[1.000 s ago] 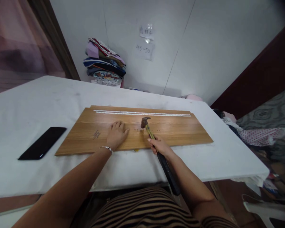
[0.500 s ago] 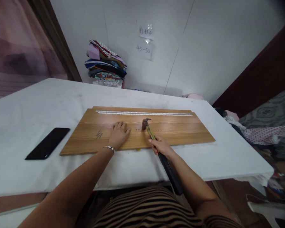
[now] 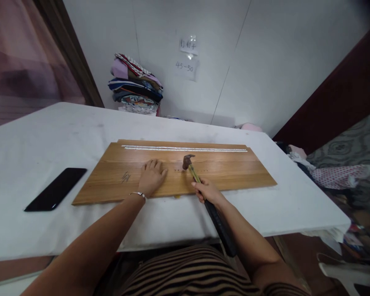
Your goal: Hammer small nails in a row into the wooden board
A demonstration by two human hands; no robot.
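Seen from the wearer's head, a flat wooden board [image 3: 234,172] lies lengthwise across the middle of a bench [image 3: 265,211] covered in white cloth. The person's left hand [image 3: 152,177], with a bracelet [image 3: 138,194] at the wrist, rests palm down on the board left of centre, its fingers slightly spread and holding nothing visible. The right hand [image 3: 207,190] is closed around the handle of a claw hammer [image 3: 215,218], near the board's near edge. The hammer's rusty brown head is over the board's middle, to the right of the left hand; whether it touches the wood cannot be told.

Small dark dots [image 3: 204,170], nail heads or holes, run in a row on both sides of the hammer head. Left of the left hand, a few loose nails [image 3: 126,176] lie in a small group on the wood. Two white strips [image 3: 185,148] with faint marks run along the board's far side.

On the bench to the left of the board is a black smartphone [image 3: 56,189]. At the far left, against the wall, stands a stack of folded clothes [image 3: 135,84], with shiny, clear wrapping near its bottom.
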